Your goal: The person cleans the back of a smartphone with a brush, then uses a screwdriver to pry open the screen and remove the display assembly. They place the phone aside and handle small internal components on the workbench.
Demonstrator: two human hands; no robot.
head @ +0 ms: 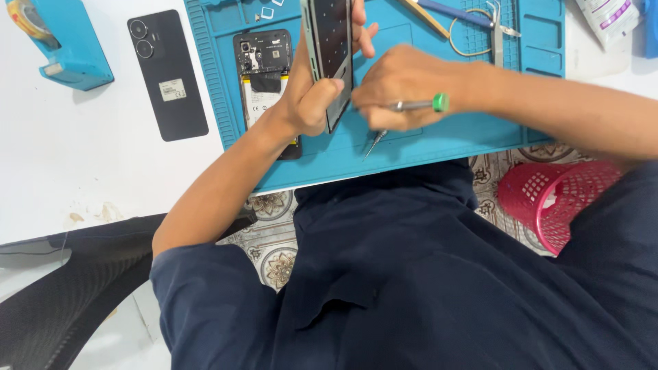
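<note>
Two hands: left hand [312, 103] tilts dark phone screen [330, 51]; right hand [404, 85] grips screwdriver [418, 105].

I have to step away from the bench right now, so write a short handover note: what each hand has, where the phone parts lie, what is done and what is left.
Left hand: holds the phone frame upright on edge over the blue mat.
Right hand: grips a screwdriver with a green cap, beside the frame; a second screwdriver tip shows below the hand.
Opened phone, battery showing, lies on the mat, left of the hands.
Back cover lies off the mat on the white table.
Tweezers at the mat's far edge.
Done: cover off.
Left: frame, opened phone and cover are still apart.
</note>
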